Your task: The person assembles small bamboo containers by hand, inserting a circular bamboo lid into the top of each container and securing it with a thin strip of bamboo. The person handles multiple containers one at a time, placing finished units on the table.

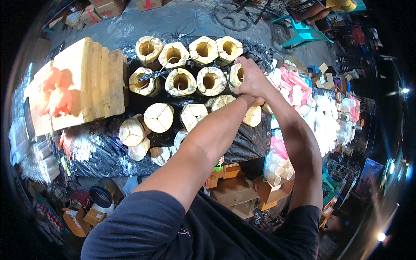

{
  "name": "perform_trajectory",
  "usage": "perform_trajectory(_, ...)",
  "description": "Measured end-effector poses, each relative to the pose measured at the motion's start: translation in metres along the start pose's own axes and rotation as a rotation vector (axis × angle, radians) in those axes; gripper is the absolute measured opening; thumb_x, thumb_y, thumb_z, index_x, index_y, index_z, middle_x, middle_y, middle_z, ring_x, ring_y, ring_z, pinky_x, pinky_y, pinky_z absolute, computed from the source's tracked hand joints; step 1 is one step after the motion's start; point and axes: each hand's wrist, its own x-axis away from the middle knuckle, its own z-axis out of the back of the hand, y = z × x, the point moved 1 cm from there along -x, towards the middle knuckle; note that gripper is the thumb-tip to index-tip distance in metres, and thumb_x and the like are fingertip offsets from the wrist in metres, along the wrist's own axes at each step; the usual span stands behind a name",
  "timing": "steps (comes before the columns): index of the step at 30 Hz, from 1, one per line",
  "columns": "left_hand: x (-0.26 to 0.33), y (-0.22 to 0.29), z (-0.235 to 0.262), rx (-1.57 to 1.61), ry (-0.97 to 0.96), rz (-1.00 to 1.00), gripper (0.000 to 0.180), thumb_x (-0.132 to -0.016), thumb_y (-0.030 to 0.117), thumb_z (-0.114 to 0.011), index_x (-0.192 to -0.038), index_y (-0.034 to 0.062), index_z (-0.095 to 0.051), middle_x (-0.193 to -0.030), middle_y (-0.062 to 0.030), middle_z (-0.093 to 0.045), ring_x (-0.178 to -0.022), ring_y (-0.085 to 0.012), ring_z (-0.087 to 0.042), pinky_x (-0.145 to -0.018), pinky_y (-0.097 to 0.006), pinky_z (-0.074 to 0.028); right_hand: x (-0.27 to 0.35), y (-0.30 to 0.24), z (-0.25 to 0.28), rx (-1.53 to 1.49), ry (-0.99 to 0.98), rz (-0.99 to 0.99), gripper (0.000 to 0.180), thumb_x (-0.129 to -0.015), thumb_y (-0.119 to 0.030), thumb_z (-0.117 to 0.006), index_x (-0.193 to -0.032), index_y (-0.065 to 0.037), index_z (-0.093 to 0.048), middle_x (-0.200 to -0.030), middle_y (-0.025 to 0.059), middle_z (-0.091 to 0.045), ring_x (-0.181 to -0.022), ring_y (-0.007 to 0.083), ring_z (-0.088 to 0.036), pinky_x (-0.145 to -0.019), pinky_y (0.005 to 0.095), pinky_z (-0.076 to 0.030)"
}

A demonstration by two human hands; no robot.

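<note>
My right hand [252, 79] is closed round a hollow, thick-walled cream-yellow block [236, 75] at the right end of a row. My left hand [258, 102] is beside it, mostly hidden beneath my right wrist; its fingers cannot be made out. Similar hollow blocks with hexagonal rims stand upright in two rows, among them one [211, 81] just left of my right hand. Nearer me are solid-topped blocks with seams meeting at the centre, such as one [158, 117]. A dark twisted strip [151, 75] lies over the left blocks.
Black plastic sheeting [249, 143] covers the table. Large yellow slabs [82, 78] stand at left, with an orange plastic bag [58, 97] on them. White cups and pink bags [297, 86] crowd the right. Cardboard boxes [236, 190] sit below the near edge. A person sits near a green chair [303, 34].
</note>
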Motion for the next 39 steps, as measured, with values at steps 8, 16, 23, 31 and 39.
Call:
perform_trajectory(8,0.018,0.014,0.010,-0.010,0.009,0.016,0.054,-0.102,0.025,-0.054,-0.149,-0.0014,-0.058,-0.157,-0.0267,-0.054,-0.144,-0.0428,-0.054,-0.119,-0.057,-0.041,-0.007,-0.009,-0.002,0.029,-0.066,-0.023,0.098,-0.061,-0.026,-0.092,-0.145,-0.005,-0.047,-0.124,0.0277,-0.057,-0.120,0.0467,-0.059,-0.105,0.0485,-0.052)
perform_trajectory(16,0.062,0.046,0.024,-0.075,-0.016,-0.017,0.054,-0.102,0.025,-0.055,-0.147,-0.0036,-0.058,-0.155,-0.0275,-0.056,-0.141,-0.0430,-0.056,-0.117,-0.061,-0.040,0.000,-0.022,-0.002,0.039,-0.063,-0.221,0.123,-0.060,-0.026,-0.093,-0.161,0.002,-0.029,-0.151,0.0323,-0.049,-0.140,0.0485,-0.050,-0.121,0.0463,-0.042)
perform_trajectory(23,0.218,0.054,0.012,-0.504,0.592,-0.470,0.039,-0.096,0.016,-0.064,-0.128,-0.0054,-0.065,-0.121,-0.0249,-0.068,-0.112,-0.0425,-0.066,-0.102,-0.060,-0.044,0.040,-0.062,0.038,0.160,0.243,-0.083,0.090,-0.073,-0.033,-0.093,-0.143,0.008,-0.056,-0.140,0.0305,-0.063,-0.129,0.0450,-0.062,-0.111,0.0474,-0.049)
perform_trajectory(31,0.483,-0.049,0.077,0.049,0.336,-0.468,0.026,-0.097,0.020,-0.070,-0.115,0.0010,-0.071,-0.101,-0.0192,-0.069,-0.096,-0.0394,-0.070,-0.090,-0.051,-0.056,0.092,-0.297,-0.086,-0.122,0.212,0.322,0.036,-0.087,-0.017,-0.083,-0.119,-0.003,-0.072,-0.132,0.0207,-0.064,-0.121,0.0404,-0.062,-0.104,0.0480,-0.052)
perform_trajectory(39,0.642,-0.152,0.082,0.040,0.491,-0.074,0.026,-0.097,0.016,-0.071,-0.115,-0.0015,-0.072,-0.109,-0.0206,-0.072,-0.104,-0.0397,-0.071,-0.094,-0.047,-0.057,0.026,-0.372,-0.176,0.421,0.164,0.457,0.054,-0.084,-0.011,-0.065,-0.138,-0.007,-0.060,-0.136,0.0290,-0.062,-0.117,0.0458,-0.064,-0.099,0.0547,-0.054)
